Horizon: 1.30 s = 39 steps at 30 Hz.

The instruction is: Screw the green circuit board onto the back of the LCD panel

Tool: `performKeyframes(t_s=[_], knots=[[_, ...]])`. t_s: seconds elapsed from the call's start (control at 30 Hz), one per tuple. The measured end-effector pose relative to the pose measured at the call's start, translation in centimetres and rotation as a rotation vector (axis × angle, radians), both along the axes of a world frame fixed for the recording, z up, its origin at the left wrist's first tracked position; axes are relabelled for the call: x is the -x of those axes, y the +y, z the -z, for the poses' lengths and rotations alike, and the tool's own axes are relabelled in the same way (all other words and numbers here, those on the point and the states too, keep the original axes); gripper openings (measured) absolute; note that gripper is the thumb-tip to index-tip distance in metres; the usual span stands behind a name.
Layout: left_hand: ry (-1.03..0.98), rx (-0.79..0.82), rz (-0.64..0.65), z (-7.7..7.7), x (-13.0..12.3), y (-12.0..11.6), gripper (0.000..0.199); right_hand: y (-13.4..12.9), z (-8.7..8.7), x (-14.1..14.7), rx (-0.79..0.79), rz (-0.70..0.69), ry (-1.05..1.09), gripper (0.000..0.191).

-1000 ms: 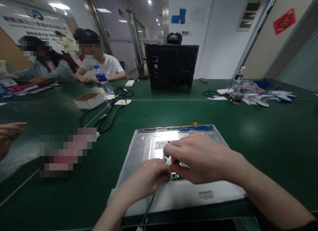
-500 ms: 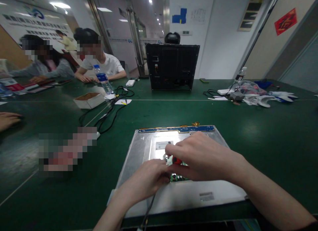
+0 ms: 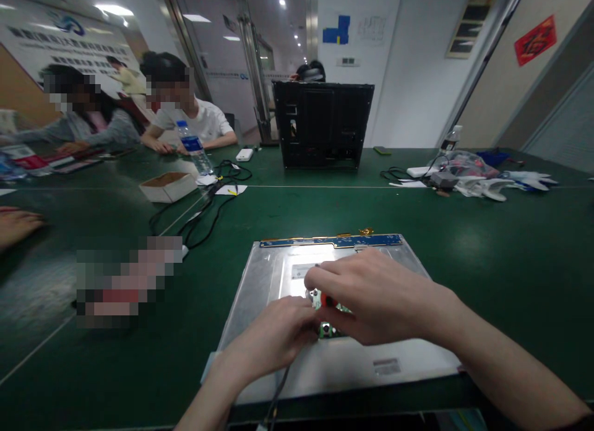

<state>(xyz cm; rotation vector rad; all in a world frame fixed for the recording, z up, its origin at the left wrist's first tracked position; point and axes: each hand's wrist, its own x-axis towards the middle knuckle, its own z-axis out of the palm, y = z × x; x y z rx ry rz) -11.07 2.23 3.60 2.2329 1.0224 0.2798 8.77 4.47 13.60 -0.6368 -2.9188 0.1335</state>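
Observation:
A flat metal-backed display panel [image 3: 250, 282] lies in front of me, with a narrow blue circuit strip [image 3: 320, 241] along its far edge. On its middle sits a small green circuit board [image 3: 327, 331], partly covered by my hands. My right hand [image 3: 366, 295] is closed around a red and black screwdriver [image 3: 327, 300] above the board; its tip is hidden. At the board's left edge rests my left hand [image 3: 283, 329], fingers curled together, and what they pinch is out of sight. A dark cable [image 3: 281, 388] runs from under that hand toward the near edge.
Beyond the panel stands a black monitor housing [image 3: 323, 125]. Left are a white open box [image 3: 167, 187], a water bottle [image 3: 195, 148], black cables [image 3: 211, 224] and a blurred-out object [image 3: 134, 282]. Gloves and a plastic bag [image 3: 468, 165] lie far right. Several people sit around the green table [image 3: 501, 282].
My right hand has shifted and turned slightly over the board, still gripping the screwdriver. My left hand stays put. Behind the monitor housing, a second head shows.

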Motion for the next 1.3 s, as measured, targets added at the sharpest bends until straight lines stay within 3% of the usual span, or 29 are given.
performKeyframes(t_s=[0.33,1.0,1.3], knots=[[0.018,-0.036,0.008,-0.2,0.0,0.04,0.02,-0.2,-0.45,-0.19,0.048,-0.033,0.003,0.016],[0.068,-0.047,-0.012,-0.17,0.02,-0.02,0.023,0.09,0.45,0.02,-0.065,0.006,-0.002,0.013],[0.022,-0.049,-0.014,0.11,0.05,-0.13,0.021,-0.14,-0.22,-0.01,-0.006,-0.073,0.009,0.01]])
